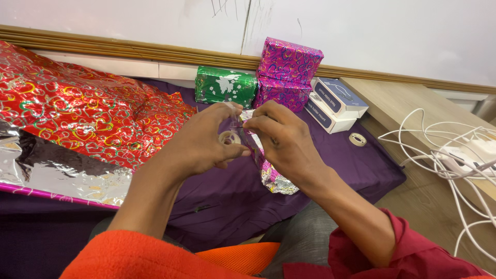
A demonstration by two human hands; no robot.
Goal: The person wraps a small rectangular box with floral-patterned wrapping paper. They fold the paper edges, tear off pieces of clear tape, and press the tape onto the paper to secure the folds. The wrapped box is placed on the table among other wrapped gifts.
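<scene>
Both hands work a roll of clear tape over a half-wrapped pink foil parcel.

The left hand [206,139] closes its grip round the small tape roll [229,137]; the right hand [281,139] pinches what looks like the tape's free end, just beside it. Under them, near the middle of the purple cloth [227,196], the pink foil parcel [274,175] seems unsealed, foil loose. Far behind stand finished parcels: one green parcel [225,86], two stacked magenta parcels [287,72]. Red foil sheet [88,113] lies left; another tape roll [357,138] lies right.
</scene>
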